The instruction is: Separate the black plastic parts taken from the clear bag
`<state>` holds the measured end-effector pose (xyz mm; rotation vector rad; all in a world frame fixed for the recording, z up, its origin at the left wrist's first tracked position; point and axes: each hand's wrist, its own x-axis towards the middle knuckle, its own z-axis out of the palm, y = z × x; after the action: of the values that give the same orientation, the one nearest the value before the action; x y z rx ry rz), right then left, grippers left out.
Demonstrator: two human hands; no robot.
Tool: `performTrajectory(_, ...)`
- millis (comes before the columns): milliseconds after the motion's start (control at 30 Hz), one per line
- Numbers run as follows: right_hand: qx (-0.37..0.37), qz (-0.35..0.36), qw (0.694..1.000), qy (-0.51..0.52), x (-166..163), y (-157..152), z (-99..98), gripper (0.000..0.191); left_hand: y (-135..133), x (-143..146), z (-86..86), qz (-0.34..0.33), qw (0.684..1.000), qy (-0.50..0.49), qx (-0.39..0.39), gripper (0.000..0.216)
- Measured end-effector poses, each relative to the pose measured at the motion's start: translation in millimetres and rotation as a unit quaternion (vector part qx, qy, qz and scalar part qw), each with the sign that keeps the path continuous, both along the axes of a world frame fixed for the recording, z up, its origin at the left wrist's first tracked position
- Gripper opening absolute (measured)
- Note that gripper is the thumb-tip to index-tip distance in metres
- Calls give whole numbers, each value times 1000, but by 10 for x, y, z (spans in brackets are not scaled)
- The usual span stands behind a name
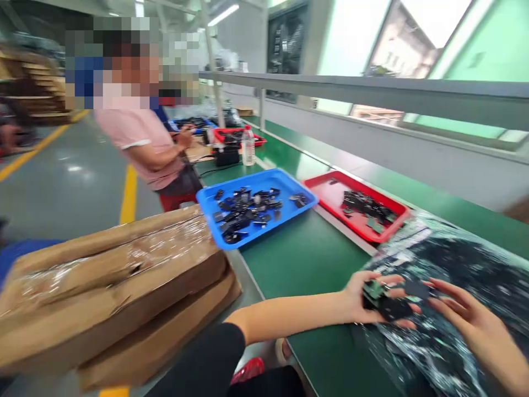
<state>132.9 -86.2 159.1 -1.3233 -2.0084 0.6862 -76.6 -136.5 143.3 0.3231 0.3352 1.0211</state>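
nearest, to the right of the blue tray [258,182] and closer than it, the left hand [359,298] turns palm up, its fingers cupped around a cluster of small dark parts [394,309]. the right hand [475,320], farther right of the tray, brings its fingertips to a dark flat piece [415,288]; blur hides whether they pinch it. clear plastic wrap [467,259] lies beneath both hands. just right of the tray: a red tray [326,193]. beyond it: a bottle [248,148] and a standing co-worker [136,129].
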Motion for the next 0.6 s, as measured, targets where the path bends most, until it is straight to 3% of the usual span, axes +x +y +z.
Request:
performTrajectory(33, -56, -15, 998, 38, -24, -31, 38, 33, -5, -40, 33, -14, 1000, -12, -13, 38)
performTrajectory(100, -86, -24, 994, 64, -111, -63, 114, 40, 28, -91, 73, -22, 999, -17, -31, 40)
performTrajectory(267, -53, -6, 991, 126, -250, -30, 225, 42, 118, -113, 135, -47, 998, -5, -47, 38)
performTrajectory(600, -26, 21, 991, 132, -306, -108, 325, 26, 145, -108, 207, -50, 997, 19, -58, 30)
